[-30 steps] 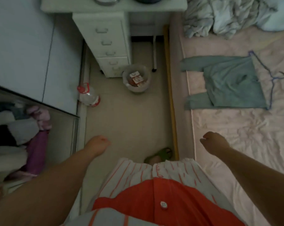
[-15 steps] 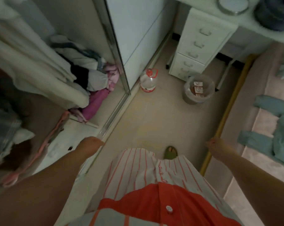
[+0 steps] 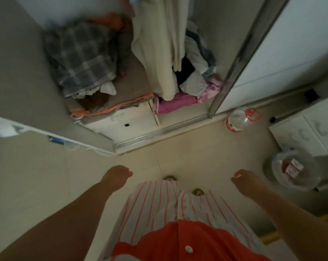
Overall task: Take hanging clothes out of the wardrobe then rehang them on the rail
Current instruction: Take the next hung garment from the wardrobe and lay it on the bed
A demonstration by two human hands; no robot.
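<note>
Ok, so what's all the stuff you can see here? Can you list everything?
Cream garment: one, cream, hanging in the open wardrobe.
Plaid cloth: one, grey checked, piled on the wardrobe shelf, left.
Pink clothes: a heap, pink and purple, wardrobe bottom, right.
Orange strap: one, orange, along the shelf's front edge.
Bottle: one, clear with red cap, on the floor by the wardrobe door.
Bin: one, clear-lined, floor at right.
Drawers: one unit, white, far right.
Slippers: two, green, on the person's feet.
Left hand: curled, holding nothing.
Right hand: curled, holding nothing.
</note>
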